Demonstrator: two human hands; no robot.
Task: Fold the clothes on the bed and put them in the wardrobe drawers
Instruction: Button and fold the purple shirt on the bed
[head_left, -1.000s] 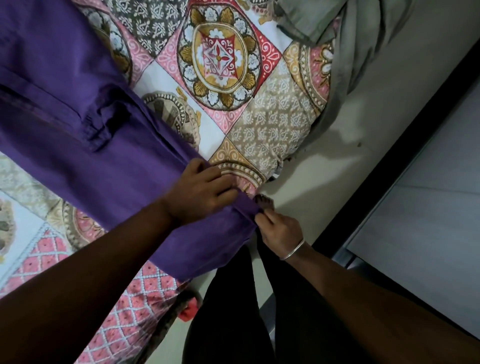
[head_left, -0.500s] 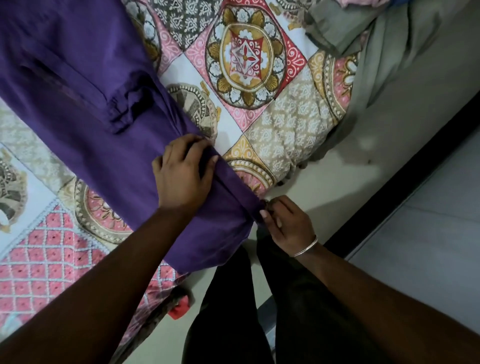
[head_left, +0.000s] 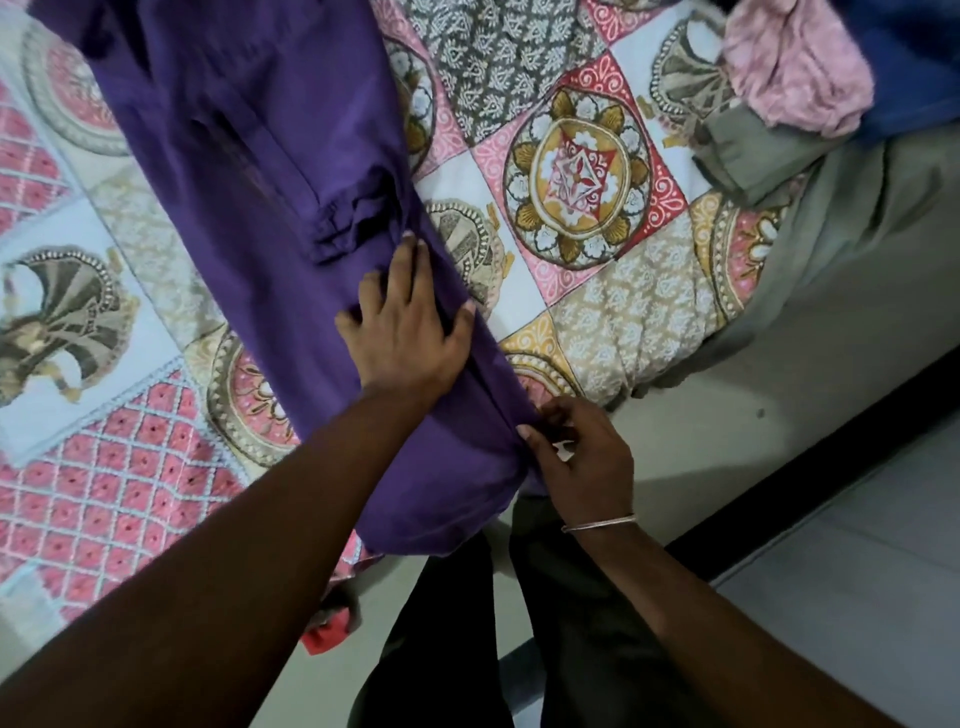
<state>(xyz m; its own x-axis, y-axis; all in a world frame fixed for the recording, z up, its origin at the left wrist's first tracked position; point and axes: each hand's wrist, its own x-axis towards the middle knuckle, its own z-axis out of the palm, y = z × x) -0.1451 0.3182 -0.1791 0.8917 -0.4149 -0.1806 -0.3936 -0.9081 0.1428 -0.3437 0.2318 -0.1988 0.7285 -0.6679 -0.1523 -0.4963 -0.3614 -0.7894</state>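
A long purple garment (head_left: 249, 156) lies spread diagonally across the patterned bedsheet (head_left: 571, 171), its lower end hanging over the bed's near edge. My left hand (head_left: 405, 327) lies flat on the cloth with fingers spread, pressing it down just below a folded sleeve. My right hand (head_left: 576, 457) pinches the garment's hem corner at the bed's edge, fingers curled round the fabric; a thin bangle sits on that wrist.
More clothes are piled at the bed's far right corner: a pink piece (head_left: 795, 73), a grey-green piece (head_left: 748, 150) and a blue piece (head_left: 914, 57). A grey sheet (head_left: 841, 260) hangs off the bed. The pale floor (head_left: 727, 441) and a dark strip (head_left: 810, 467) lie to the right.
My left hand has slid up the purple garment away from the hem, opening out flat. My right hand keeps its pinch on the hem corner. The view has shifted, showing the clothes pile.
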